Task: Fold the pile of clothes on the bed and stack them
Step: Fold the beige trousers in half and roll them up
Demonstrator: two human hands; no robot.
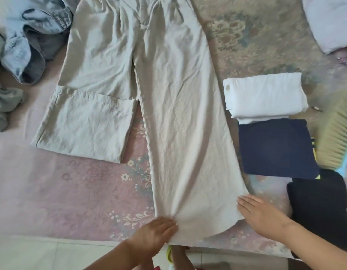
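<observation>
Beige wide-leg trousers [165,98] lie spread flat on the bed, waist at the far side. Their left leg is folded up at the hem [87,123]; the right leg runs straight toward me. My left hand [155,234] holds the hem's left corner of that right leg, the cloth bunching at its fingertips. My right hand [260,213] lies flat with straight fingers at the hem's right corner. Folded clothes sit to the right: a white piece [264,94], a navy piece [275,147] and a black piece [318,207].
A heap of unfolded denim and grey-green clothes [22,51] lies at the left. A brush with pale bristles and a blue handle [336,137] rests at the right edge. A pale pillow [328,22] is at the far right. The bed's pink floral cover [81,191] ends at the near edge above floor tiles.
</observation>
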